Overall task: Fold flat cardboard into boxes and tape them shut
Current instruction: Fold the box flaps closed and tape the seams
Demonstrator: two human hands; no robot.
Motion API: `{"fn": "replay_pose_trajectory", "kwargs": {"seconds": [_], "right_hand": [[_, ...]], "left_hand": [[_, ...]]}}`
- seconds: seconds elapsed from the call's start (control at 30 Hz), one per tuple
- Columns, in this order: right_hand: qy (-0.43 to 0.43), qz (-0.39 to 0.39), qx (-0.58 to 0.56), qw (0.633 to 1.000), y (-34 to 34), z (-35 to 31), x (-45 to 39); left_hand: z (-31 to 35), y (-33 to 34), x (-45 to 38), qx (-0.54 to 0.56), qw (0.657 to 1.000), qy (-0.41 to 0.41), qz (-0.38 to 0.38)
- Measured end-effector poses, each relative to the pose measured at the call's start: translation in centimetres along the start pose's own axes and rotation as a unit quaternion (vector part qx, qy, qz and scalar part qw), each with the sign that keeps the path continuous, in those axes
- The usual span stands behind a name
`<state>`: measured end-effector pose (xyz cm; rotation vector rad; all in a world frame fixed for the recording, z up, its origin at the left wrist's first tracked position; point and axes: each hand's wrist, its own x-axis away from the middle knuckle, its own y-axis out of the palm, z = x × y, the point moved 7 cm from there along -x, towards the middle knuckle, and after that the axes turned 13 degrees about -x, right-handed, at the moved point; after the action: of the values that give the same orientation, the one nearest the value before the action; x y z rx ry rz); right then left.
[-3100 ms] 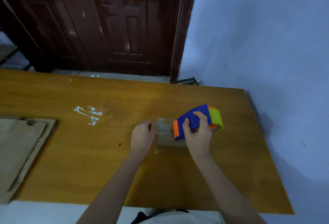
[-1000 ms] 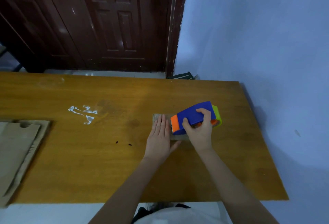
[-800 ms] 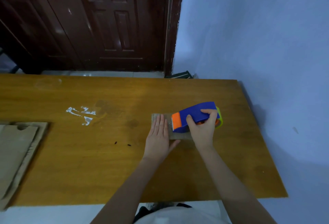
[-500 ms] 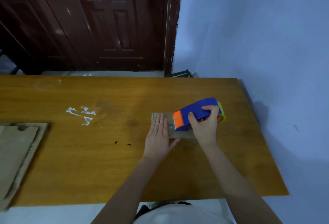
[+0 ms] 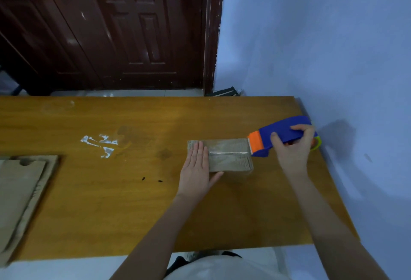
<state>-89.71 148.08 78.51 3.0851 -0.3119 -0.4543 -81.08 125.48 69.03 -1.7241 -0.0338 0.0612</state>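
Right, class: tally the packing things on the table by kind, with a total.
Folded cardboard box: 1
Tape dispenser: 1
Stack of flat cardboard: 1
Total: 3

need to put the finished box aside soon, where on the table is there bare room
Bare patches: the wide strip of table along the far edge, and the near stretch between the flat cardboard and the left hand. It is crowded at the right end, around the box, tape dispenser and right hand.
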Motion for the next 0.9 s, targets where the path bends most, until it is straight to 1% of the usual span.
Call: {"fn": "replay_pose_trajectory", "kwargs": {"seconds": [0.07, 0.2, 0.33, 0.4, 0.6, 0.63, 0.73, 0.77, 0.83, 0.87, 0.9], "right_hand": [[0.004, -0.027, 0.039, 0.999, 0.3, 0.1, 0.1], [-0.011, -0.045, 0.098, 0.994, 0.6, 0.5, 0.7], [0.011, -0.077, 0.118, 0.990, 1.0, 1.5, 1.5], [0.019, -0.078, 0.117, 0.990, 1.3, 1.6, 1.6], [0.013, -0.086, 0.118, 0.989, 3.2, 1.6, 2.5], [0.016, -0.089, 0.120, 0.989, 3.8, 1.8, 2.8], [0.017, -0.099, 0.130, 0.986, 5.1, 1.9, 3.3], [0.015, -0.100, 0.132, 0.986, 5.2, 1.9, 3.3], [0.011, -0.098, 0.134, 0.986, 5.2, 1.8, 3.2], [0.008, -0.096, 0.134, 0.986, 5.1, 1.8, 3.2], [0.004, -0.094, 0.136, 0.986, 5.0, 1.7, 3.2]], "left_hand": [[0.2, 0.1, 0.0, -0.002, 1.000, 0.004, -0.009], [0.2, 0.0, 0.1, -0.012, 1.000, 0.006, -0.011], [0.1, -0.1, 0.2, -0.013, 1.000, 0.012, -0.011], [-0.1, 0.0, 0.1, -0.008, 1.000, 0.013, -0.010], [-2.2, 0.5, 0.3, -0.029, 0.998, 0.024, -0.040], [-2.8, 0.6, 0.4, -0.036, 0.998, 0.026, -0.037], [-3.9, 0.0, 0.6, -0.046, 0.999, -0.005, 0.011], [-3.5, -0.7, 0.6, -0.047, 0.999, 0.003, 0.023], [-1.3, -1.1, 0.2, -0.048, 0.996, 0.070, 0.028], [-0.3, -1.0, 0.0, -0.038, 0.995, 0.092, 0.009], [0.4, -1.0, -0.3, -0.029, 0.995, 0.097, 0.000]]}}
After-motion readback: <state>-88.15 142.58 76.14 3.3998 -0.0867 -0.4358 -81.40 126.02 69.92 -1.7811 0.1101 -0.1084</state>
